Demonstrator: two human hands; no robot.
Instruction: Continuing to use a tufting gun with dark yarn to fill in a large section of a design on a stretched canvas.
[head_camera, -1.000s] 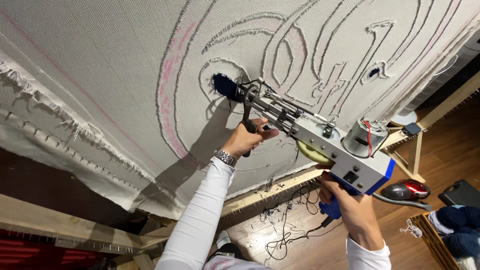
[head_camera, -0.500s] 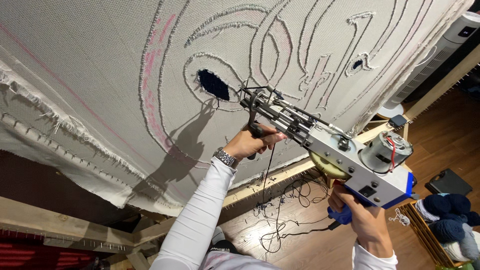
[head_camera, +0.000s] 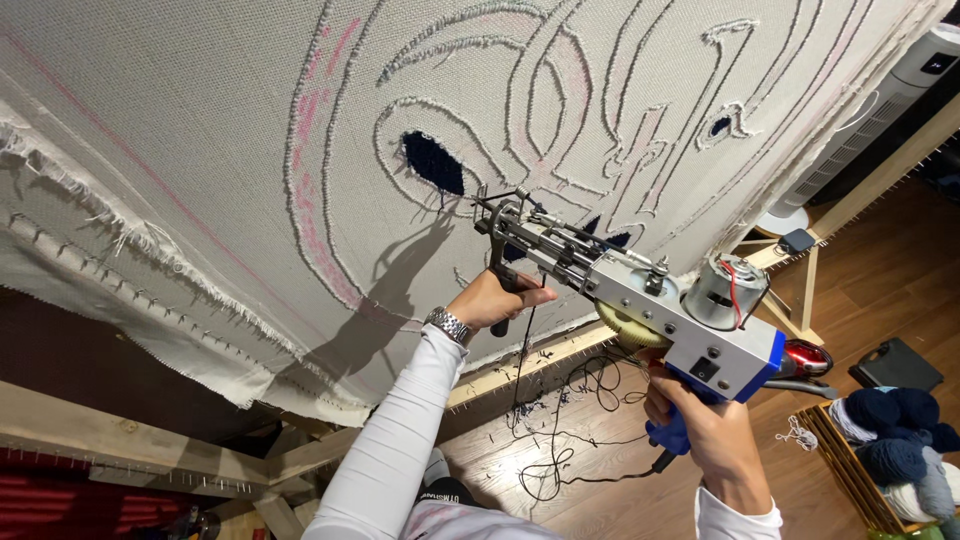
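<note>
Since earlier, we drew our tufting gun (head_camera: 640, 300) back toward 5 o'clock; both hands (head_camera: 497, 298) gripped it. Only one navy patch (head_camera: 433, 163) was filled, outlines remained.

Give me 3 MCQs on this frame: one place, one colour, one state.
1. Where is the tufting gun tip?
A. at the cloth, near the dark patch
B. on the floor
C. in the yarn crate

2. What colour is the gun's rear grip?
A. green
B. blue
C. white

3. How is the gun held?
A. left hand only
B. lying unheld
C. both hands

Answers:
1 A: the tip sits by the cloth, just right of the dark patch.
2 B: blue shows under the right hand.
3 C: the left hand grips the front handle, the right hand the rear grip.
</note>
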